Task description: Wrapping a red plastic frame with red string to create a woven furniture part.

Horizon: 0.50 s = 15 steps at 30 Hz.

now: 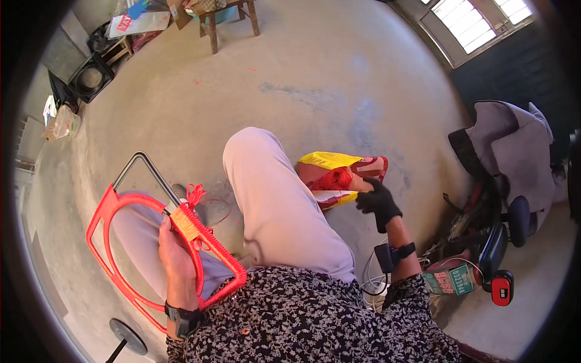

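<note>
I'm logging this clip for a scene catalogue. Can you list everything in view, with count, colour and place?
frame: one, red with red cord wound on it, on the lap at left, held
bag: one, yellow and red, red cord inside, floor right of the knee
metal rod frame: one, dark, floor behind the red frame
wooden stool: one, brown, top centre
speaker box: one, black, top left
scooter: one, black and red, under a grey cover, right
carton: one, green, by the scooter
window: one, barred, top right
floor: grey concrete
left hand: bare, gripping the frame
right hand: black glove, at the bag
</note>
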Each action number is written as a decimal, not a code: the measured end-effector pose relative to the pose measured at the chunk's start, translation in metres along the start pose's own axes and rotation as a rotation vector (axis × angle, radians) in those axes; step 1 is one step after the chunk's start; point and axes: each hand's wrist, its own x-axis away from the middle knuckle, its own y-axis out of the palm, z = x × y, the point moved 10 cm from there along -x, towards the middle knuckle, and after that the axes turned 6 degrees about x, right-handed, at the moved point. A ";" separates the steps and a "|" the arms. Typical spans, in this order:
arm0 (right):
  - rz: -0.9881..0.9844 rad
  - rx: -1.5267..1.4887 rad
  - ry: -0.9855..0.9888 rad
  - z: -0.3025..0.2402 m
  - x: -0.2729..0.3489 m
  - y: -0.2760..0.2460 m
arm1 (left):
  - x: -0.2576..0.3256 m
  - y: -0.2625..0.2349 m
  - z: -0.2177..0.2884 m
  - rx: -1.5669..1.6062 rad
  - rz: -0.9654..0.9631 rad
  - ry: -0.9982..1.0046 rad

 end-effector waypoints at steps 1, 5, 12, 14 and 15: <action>0.019 0.047 0.047 0.026 0.001 0.003 | 0.001 0.001 0.000 -0.007 0.006 -0.001; 0.066 0.306 0.005 0.066 -0.014 0.027 | 0.003 0.002 0.004 -0.006 0.027 0.014; 0.246 1.063 -0.392 0.002 -0.043 0.035 | -0.003 -0.003 0.007 -0.068 0.057 0.068; 0.300 1.079 -0.425 -0.009 -0.061 0.005 | -0.003 -0.001 0.006 -0.073 0.071 0.067; 0.344 1.091 -0.461 -0.018 -0.071 -0.006 | -0.003 -0.004 0.006 -0.082 0.093 0.068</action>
